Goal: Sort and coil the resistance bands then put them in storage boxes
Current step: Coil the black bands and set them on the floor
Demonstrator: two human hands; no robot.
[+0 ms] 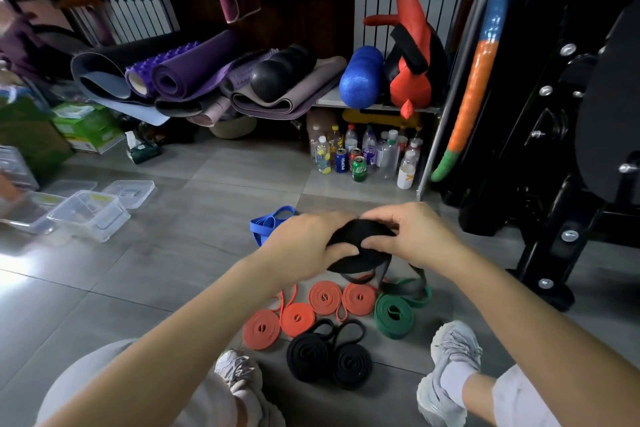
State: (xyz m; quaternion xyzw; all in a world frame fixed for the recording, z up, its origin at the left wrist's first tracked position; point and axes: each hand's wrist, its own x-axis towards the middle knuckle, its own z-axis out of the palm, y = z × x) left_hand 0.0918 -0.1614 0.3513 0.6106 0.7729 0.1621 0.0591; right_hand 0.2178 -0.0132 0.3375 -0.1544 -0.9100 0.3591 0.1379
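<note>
both hands work above the tiled floor [173,253]. the left hand [304,243] and the right hand [408,236] grip one partly wound black band [360,246], fingers curled over its top edge and thumbs pressed on its near face. its loose tail [381,276] hangs down towards the floor. directly below lie four orange coils [325,297], a green coil [394,314] to their right, and two black coils [307,355] nearest the person's shoes. an uncoiled blue band [268,224] lies just behind the left hand. clear storage boxes [88,215] stand well apart, at far left.
</note>
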